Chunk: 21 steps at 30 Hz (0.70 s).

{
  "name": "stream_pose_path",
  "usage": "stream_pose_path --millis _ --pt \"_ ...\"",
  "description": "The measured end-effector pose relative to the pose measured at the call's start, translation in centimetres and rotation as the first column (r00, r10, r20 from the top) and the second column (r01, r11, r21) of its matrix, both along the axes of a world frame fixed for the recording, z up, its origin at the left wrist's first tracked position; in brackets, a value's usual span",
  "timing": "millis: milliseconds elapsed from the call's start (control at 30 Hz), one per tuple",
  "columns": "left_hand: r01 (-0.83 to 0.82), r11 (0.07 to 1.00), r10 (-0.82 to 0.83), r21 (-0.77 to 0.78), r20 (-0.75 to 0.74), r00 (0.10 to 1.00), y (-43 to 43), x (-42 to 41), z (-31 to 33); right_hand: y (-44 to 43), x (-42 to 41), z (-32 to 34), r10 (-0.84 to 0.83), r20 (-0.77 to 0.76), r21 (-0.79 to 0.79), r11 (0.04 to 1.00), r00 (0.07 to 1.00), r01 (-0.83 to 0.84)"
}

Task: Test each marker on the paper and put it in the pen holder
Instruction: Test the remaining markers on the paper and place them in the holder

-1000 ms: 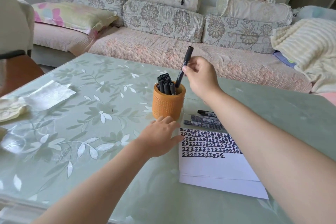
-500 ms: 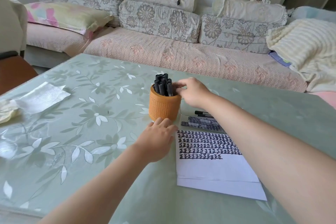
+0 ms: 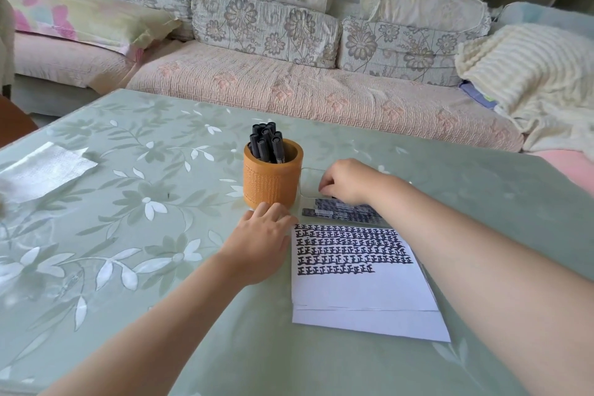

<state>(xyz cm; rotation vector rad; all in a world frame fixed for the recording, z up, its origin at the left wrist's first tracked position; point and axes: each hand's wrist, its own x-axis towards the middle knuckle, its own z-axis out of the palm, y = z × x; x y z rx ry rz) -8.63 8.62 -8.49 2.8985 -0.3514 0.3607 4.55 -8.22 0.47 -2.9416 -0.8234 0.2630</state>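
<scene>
Pen holder (image 3: 272, 175), orange, stiff-walled, likely tippable: you are steadying it with your left hand (image 3: 261, 243), fingers lying loosely together, tips touching its base. Markers (image 3: 342, 211), light, rigid, probably slick-barrelled, are lying under your right hand (image 3: 345, 182); take one mid-barrel. Those fingers are curling down, grip not discernible; a second ago they were lowering a marker into the holder, now holding none aloft, paper (image 3: 360, 273) just nearer you.
</scene>
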Motion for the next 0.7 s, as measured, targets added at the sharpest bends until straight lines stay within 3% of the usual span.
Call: stream_pose_path --millis 167,333,400,533,700 --pt "0.012 1.0 -0.012 -0.013 0.005 1.0 0.1 0.0 0.1 1.7 0.5 0.0 0.045 -0.069 -0.122 0.991 0.997 -0.053" --pt "0.007 1.0 -0.007 -0.016 -0.003 1.0 0.1 0.0 0.1 2.3 0.4 0.1 0.076 -0.016 -0.166 0.983 0.997 -0.078" --pt "0.009 1.0 -0.009 -0.012 -0.005 1.0 0.2 0.0 0.2 2.0 0.1 0.2 0.074 0.013 -0.1 0.992 0.997 -0.072" --pt "0.023 1.0 -0.023 -0.019 -0.012 1.0 0.2 0.0 0.5 0.9 -1.4 0.8 0.056 0.033 0.174 0.983 0.998 -0.061" --pt "0.009 0.999 -0.01 -0.033 -0.027 1.0 0.1 -0.3 1.0 -1.5 -3.7 1.1 0.122 0.269 0.354 0.91 0.955 -0.216"
